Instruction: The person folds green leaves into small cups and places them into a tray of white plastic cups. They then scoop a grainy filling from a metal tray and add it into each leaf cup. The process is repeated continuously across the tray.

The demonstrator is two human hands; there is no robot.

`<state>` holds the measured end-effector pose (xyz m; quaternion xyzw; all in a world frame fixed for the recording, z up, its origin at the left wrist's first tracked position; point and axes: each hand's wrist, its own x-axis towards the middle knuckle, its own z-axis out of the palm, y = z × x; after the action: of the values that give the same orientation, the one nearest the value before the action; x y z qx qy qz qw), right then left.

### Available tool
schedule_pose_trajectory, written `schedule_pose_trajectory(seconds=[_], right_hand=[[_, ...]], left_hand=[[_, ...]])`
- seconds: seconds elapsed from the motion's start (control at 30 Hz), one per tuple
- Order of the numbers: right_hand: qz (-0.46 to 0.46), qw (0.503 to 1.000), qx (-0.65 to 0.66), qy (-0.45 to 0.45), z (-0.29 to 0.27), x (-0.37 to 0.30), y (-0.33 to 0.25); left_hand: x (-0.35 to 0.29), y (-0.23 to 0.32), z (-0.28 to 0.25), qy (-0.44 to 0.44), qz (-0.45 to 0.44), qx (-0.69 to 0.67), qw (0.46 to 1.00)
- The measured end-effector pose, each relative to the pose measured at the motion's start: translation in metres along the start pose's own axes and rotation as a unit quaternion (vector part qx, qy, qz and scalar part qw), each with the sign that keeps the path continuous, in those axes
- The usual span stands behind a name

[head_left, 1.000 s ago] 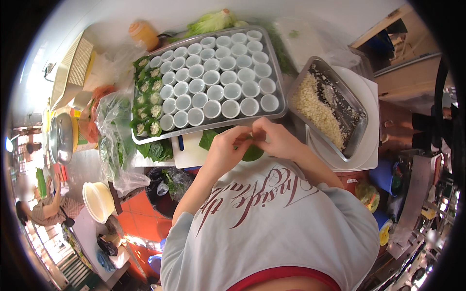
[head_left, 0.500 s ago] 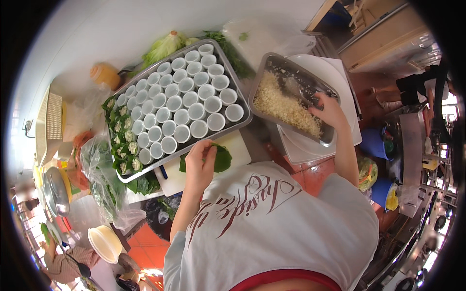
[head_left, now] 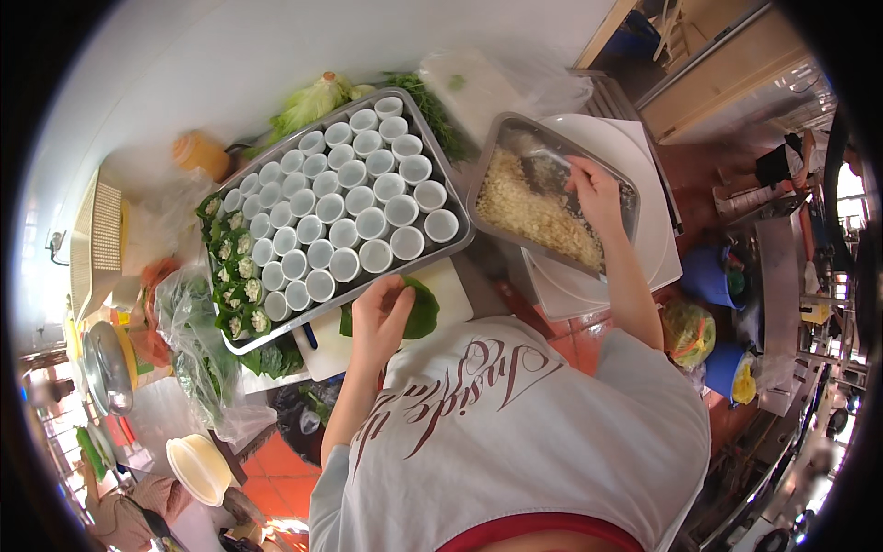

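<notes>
My left hand (head_left: 379, 308) is closed on a round green leaf (head_left: 421, 311), pinched between thumb and fingers above a white cutting board (head_left: 452, 287). Over a deep metal pan (head_left: 482, 167) of pale chopped food (head_left: 529, 202), my right hand (head_left: 593, 189) grips the handle end of a spoon (head_left: 543, 155), whose bowl lies toward the far side of the pan. Left of the pan, a large metal tray (head_left: 457, 241) carries rows of small white cups (head_left: 374, 221). Along its left edge, several cups hold green leaves with pale filling (head_left: 246, 267).
A lettuce (head_left: 317, 99) and green herbs (head_left: 428, 106) lie behind the tray. Plastic bags of greens (head_left: 198, 340) sit at left, near an orange-lidded jar (head_left: 200, 155). White round boards (head_left: 644, 253) lie under the pan. Blue bins (head_left: 713, 276) stand on the floor at right.
My right hand has moved toward the far side of the pan and closed on the spoon handle. My left hand keeps the leaf in nearly the same place.
</notes>
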<state>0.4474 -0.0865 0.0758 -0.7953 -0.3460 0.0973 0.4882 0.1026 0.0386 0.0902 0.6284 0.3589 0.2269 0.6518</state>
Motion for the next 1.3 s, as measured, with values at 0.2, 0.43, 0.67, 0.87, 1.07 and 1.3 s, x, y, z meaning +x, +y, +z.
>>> schedule_pose_trajectory(seconds=[0.2, 0.43, 0.67, 0.87, 1.07, 1.3], right_hand=[[0.096, 0.988, 0.059, -0.11, -0.024, -0.008, -0.01], [0.125, 0.968, 0.217, 0.029, -0.034, -0.012, -0.001], [0.04, 0.973, 0.224, 0.044, -0.044, -0.037, -0.039], [-0.169, 0.981, -0.07, 0.058, -0.018, -0.065, -0.065], [-0.139, 0.978, -0.126, 0.089, -0.011, -0.048, -0.035], [0.039, 0.995, 0.081, 0.046, -0.004, -0.046, -0.016]], left_hand=[[0.02, -0.001, -0.002, 0.0, -0.017, -0.033, 0.999], [0.085, 0.029, 0.045, -0.068, 0.013, 0.007, 0.998], [0.146, 0.018, 0.102, -0.074, 0.096, 0.124, 0.985], [0.146, 0.028, 0.111, -0.087, 0.052, 0.104, 0.989], [0.146, 0.017, 0.102, -0.073, 0.056, 0.053, 0.994], [0.138, 0.027, 0.084, -0.051, 0.027, 0.03, 0.998]])
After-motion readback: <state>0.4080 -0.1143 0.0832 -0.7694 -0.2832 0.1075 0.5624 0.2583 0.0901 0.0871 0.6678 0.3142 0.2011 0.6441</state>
